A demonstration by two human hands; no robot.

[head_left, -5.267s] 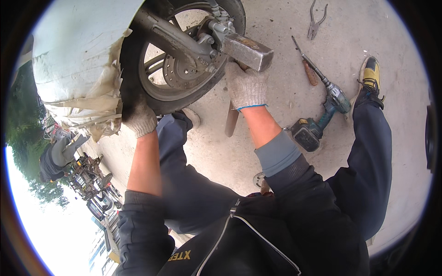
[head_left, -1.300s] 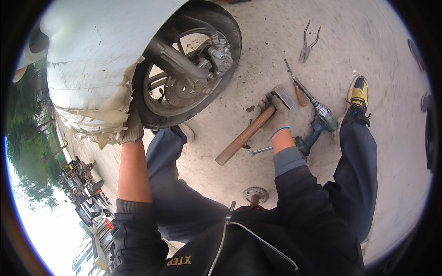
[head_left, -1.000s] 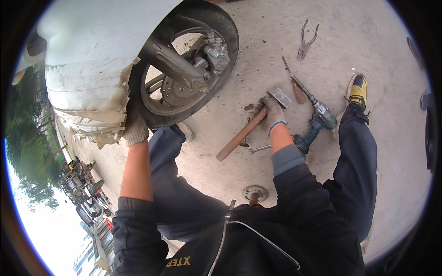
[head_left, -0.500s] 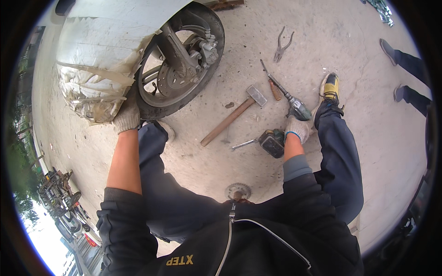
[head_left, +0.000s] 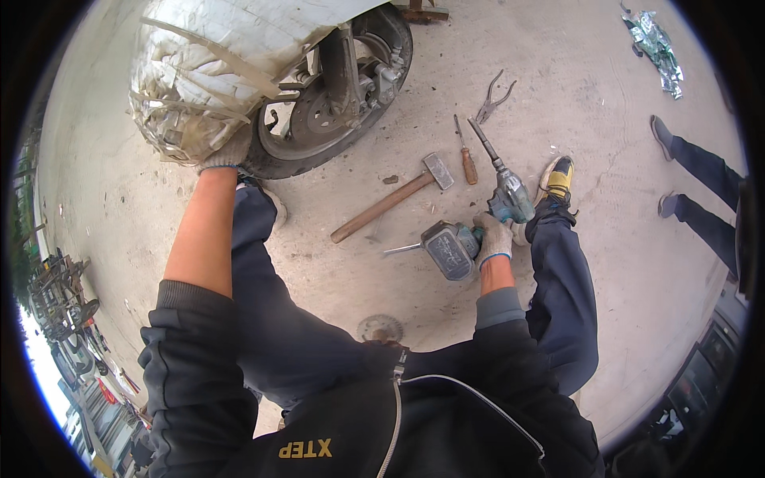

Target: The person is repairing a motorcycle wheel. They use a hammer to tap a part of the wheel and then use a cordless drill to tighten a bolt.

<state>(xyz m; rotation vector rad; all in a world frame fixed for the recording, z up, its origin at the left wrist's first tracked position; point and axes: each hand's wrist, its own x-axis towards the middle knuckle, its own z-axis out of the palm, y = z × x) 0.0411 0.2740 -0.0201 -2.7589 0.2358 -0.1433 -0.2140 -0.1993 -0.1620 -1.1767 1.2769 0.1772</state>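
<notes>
My right hand [head_left: 496, 239], in a knitted work glove, is wrapped round the handle of a cordless impact wrench [head_left: 511, 195]. The tool's long extension points away from me, and its grey battery [head_left: 448, 253] faces up at me. My left hand [head_left: 227, 153], gloved too, is at the lower edge of a white, tape-wrapped body panel [head_left: 199, 80], beside a wheel [head_left: 295, 155]. Its fingers are hidden there. Left of the impact wrench lie a wooden-handled hammer [head_left: 390, 203] and a screwdriver [head_left: 468, 163], with pliers [head_left: 492, 102] farther off.
A metal shaft [head_left: 401, 249] sticks out from under the battery. A toothed metal disc [head_left: 381, 327] lies between my legs. At the right stands another person, legs [head_left: 703, 165] showing, near crumpled shiny foil [head_left: 655, 52]. Parked vehicles and clutter [head_left: 60, 299] line the left edge.
The impact wrench has come up and turned, its battery now showing more, and its extension no longer covers the screwdriver's shaft. My left hand stays beside the wheel. The whole view has shifted.
</notes>
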